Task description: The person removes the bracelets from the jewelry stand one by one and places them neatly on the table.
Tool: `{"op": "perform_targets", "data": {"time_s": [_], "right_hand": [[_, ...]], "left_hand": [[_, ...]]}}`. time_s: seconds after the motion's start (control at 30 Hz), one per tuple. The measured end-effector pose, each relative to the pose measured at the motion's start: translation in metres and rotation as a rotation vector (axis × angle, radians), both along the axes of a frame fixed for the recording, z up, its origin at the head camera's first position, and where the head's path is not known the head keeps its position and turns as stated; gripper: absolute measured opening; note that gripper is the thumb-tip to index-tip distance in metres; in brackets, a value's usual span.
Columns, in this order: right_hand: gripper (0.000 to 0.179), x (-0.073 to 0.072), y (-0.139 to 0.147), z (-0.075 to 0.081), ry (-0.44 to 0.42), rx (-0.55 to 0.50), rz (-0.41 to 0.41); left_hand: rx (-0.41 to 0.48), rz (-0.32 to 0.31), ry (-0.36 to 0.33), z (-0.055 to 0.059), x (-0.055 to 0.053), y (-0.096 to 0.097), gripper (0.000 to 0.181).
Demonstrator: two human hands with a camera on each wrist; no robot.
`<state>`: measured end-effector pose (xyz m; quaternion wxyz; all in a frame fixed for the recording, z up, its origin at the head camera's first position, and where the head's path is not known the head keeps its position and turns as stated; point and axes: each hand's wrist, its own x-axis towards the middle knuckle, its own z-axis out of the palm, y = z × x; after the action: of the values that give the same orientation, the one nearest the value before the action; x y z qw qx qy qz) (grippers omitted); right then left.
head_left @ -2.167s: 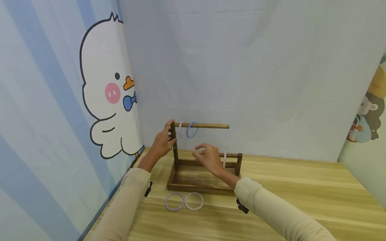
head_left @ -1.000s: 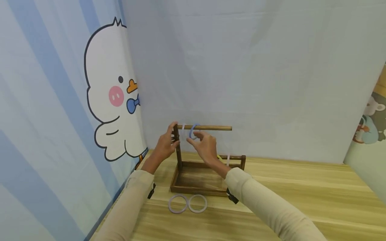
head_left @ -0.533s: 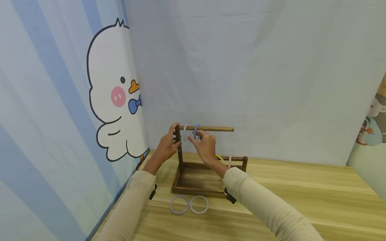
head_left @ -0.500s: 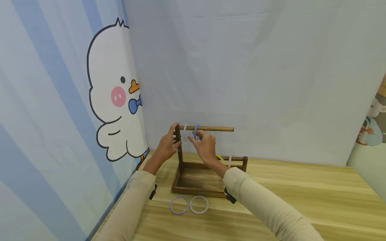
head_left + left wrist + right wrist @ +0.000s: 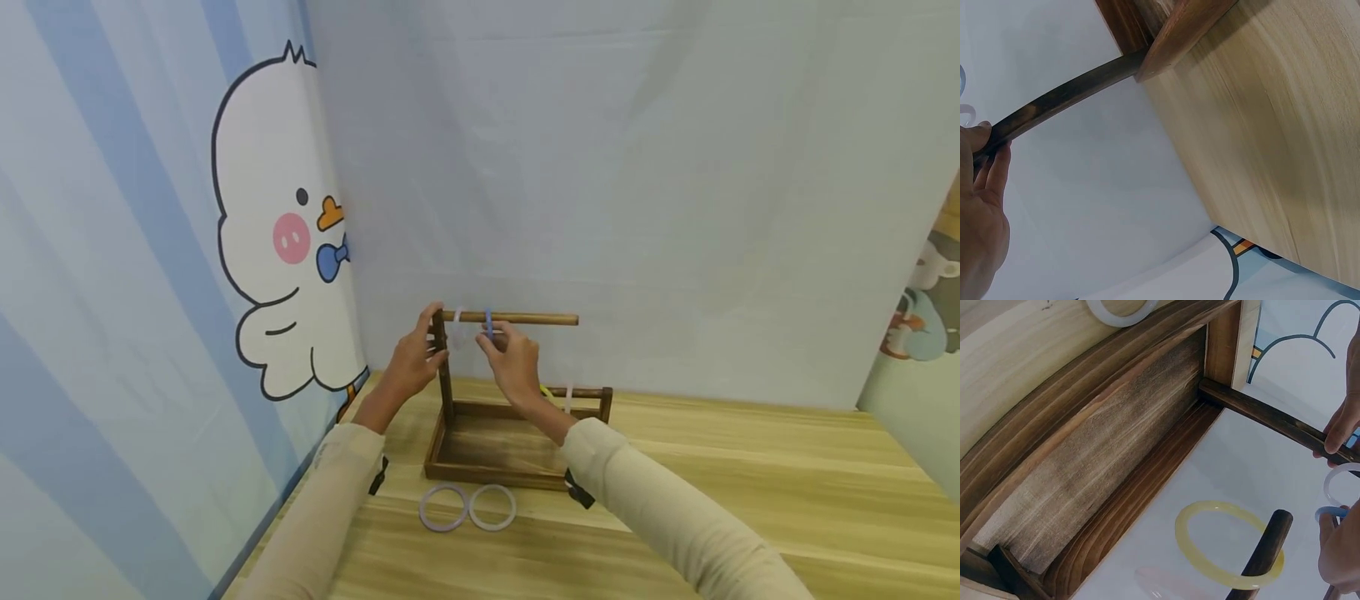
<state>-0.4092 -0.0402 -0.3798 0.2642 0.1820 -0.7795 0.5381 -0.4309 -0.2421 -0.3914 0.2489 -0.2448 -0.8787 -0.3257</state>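
Behind the right wrist (image 5: 551, 419), most of the yellow ring (image 5: 546, 390) is hidden in the head view; the blue ring (image 5: 489, 320) is partly covered by the right hand (image 5: 513, 360). The left hand (image 5: 982, 219) is cut off in its wrist view.

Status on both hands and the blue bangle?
Left hand gripping rack post. Right hand pinching blue bangle, looped round upper bar. Pale bangle between it and rack post.

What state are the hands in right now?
Left hand: closed, holding the dark upright post.
Right hand: closed, pinching the blue ring on the upper bar.
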Motion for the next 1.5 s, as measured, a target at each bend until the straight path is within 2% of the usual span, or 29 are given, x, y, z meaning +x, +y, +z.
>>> {"op": "perform_targets", "data": {"time_s": [0.4, 0.8, 1.13, 1.37, 1.5], "right_hand": [[0.029, -0.001, 0.016, 0.003, -0.013, 0.037, 0.068], [0.029, 0.002, 0.041, 0.006, -0.083, 0.0, 0.158], [0.028, 0.005, 0.06, 0.013, -0.192, -0.057, 0.289], [0.03, 0.005, 0.072, 0.016, -0.293, -0.093, 0.309], [0.031, 0.004, 0.079, 0.016, -0.318, -0.105, 0.323]], "left_hand": [[-0.008, -0.013, 0.009, 0.0, 0.001, 0.001, 0.084], [-0.021, -0.007, 0.023, -0.001, 0.0, 0.002, 0.083], [-0.017, -0.011, 0.003, 0.001, 0.002, 0.002, 0.084], [-0.015, -0.01, 0.003, 0.0, 0.0, 0.004, 0.085], [-0.012, -0.017, 0.01, -0.001, -0.001, 0.004, 0.086]]}}
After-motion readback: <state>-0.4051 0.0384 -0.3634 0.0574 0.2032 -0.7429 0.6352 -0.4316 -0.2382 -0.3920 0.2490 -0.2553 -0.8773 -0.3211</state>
